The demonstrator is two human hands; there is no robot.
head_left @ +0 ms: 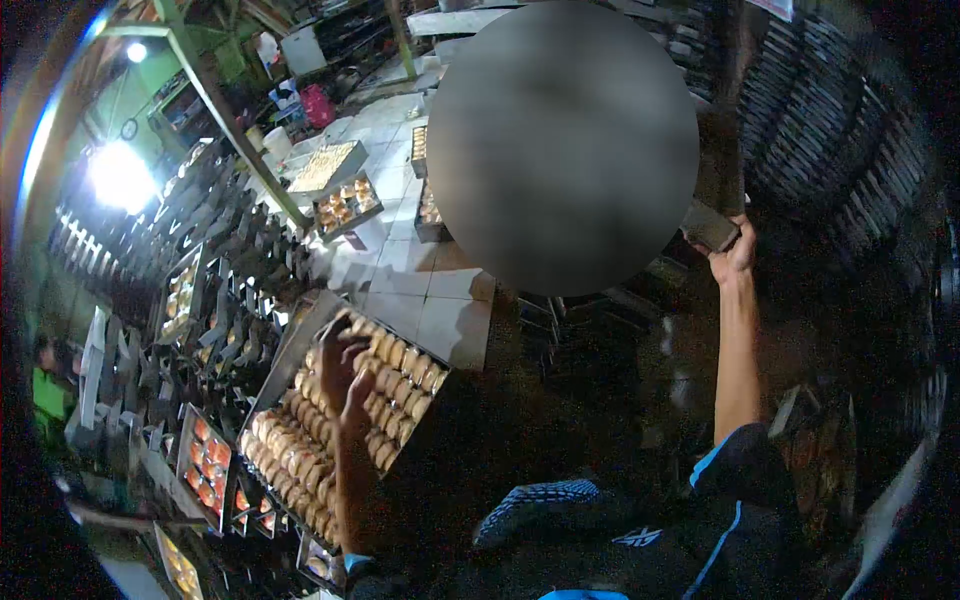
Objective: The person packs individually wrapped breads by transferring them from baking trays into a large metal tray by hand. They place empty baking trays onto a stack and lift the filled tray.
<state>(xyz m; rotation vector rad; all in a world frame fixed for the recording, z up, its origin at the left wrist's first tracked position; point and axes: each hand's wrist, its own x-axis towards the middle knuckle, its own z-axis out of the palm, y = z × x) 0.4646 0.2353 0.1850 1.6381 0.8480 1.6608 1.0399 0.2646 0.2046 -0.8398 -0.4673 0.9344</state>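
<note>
Dark shirt [600, 562], rolls [290, 450] beneath left hand [346, 380]

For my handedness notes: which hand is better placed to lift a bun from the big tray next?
Left, probably: the left hand is at the buns in the tray, while the right hand is well away, seemingly holding a grey block.

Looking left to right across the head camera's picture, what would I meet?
Bright light, tray of red-topped pieces, big bun tray with the left hand over it, right hand holding a grey block-like thing.
</note>
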